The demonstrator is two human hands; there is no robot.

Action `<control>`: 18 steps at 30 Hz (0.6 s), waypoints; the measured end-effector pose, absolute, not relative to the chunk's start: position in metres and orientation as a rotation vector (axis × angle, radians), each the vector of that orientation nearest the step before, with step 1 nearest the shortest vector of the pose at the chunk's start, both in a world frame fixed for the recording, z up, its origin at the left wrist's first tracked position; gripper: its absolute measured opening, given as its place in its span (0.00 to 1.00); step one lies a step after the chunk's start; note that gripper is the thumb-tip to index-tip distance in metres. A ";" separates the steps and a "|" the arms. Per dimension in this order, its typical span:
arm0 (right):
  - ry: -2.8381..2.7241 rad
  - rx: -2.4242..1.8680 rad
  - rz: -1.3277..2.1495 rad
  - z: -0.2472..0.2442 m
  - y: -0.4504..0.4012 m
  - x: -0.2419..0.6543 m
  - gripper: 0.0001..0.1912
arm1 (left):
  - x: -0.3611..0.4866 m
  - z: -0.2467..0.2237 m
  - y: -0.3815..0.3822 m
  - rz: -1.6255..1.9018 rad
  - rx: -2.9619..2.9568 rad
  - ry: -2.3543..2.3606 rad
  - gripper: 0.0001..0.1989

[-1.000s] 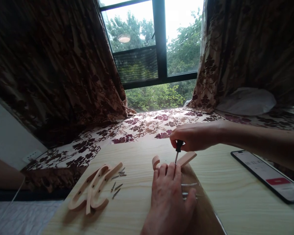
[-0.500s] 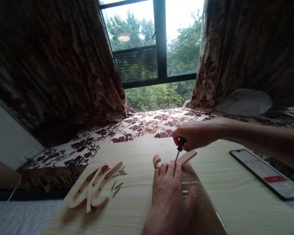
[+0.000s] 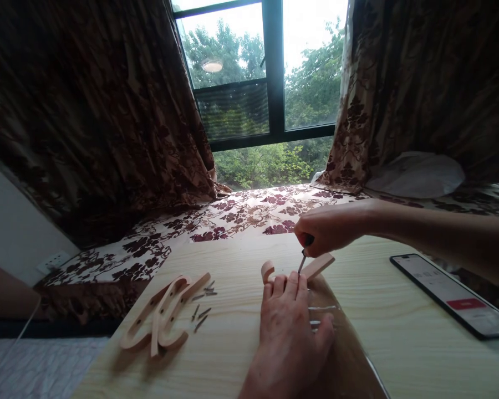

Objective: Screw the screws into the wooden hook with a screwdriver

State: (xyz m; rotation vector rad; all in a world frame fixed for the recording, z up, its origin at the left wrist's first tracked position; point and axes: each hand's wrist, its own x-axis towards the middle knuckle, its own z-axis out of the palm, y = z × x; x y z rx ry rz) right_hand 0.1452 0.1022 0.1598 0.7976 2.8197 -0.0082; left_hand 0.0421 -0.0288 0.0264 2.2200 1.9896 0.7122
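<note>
My right hand (image 3: 326, 228) is closed around the dark handle of a screwdriver (image 3: 303, 262). Its metal shaft slants down to the fingertips of my left hand (image 3: 289, 327). That hand presses down on a curved wooden hook (image 3: 321, 266), whose curled end and straight end stick out beyond the fingers. Under the hook and palm lies a brown panel (image 3: 341, 360), partly wrapped in shiny clear film. The screwdriver's tip and any screw below it are hidden by my left fingers. Several loose screws (image 3: 202, 320) lie to the left on the pale wooden tabletop (image 3: 220, 360).
More curved wooden hooks (image 3: 161, 318) with drilled holes lie together on the table's left side. A phone (image 3: 449, 299) with a lit screen rests at the right. Beyond the table are a flower-patterned cloth (image 3: 241, 213), curtains (image 3: 141, 111) and a window (image 3: 276, 66).
My right hand has turned slightly around the screwdriver handle, covering more of it. My left hand stays pressed on the hook. The whole view has shifted a little.
</note>
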 end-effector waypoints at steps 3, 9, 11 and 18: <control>2.823 0.808 -0.099 0.162 0.103 0.147 0.13 | 0.043 0.026 -0.030 0.699 2.219 1.994 0.30; 2.842 0.718 -0.218 0.166 0.109 0.145 0.12 | 0.043 0.026 -0.030 0.700 2.229 1.992 0.30; 2.834 0.724 -0.250 0.164 0.111 0.143 0.12 | 0.043 0.026 -0.029 0.690 2.217 1.997 0.31; 2.779 0.836 -0.160 0.159 0.109 0.138 0.08 | 0.042 0.025 -0.030 0.685 2.211 2.003 0.31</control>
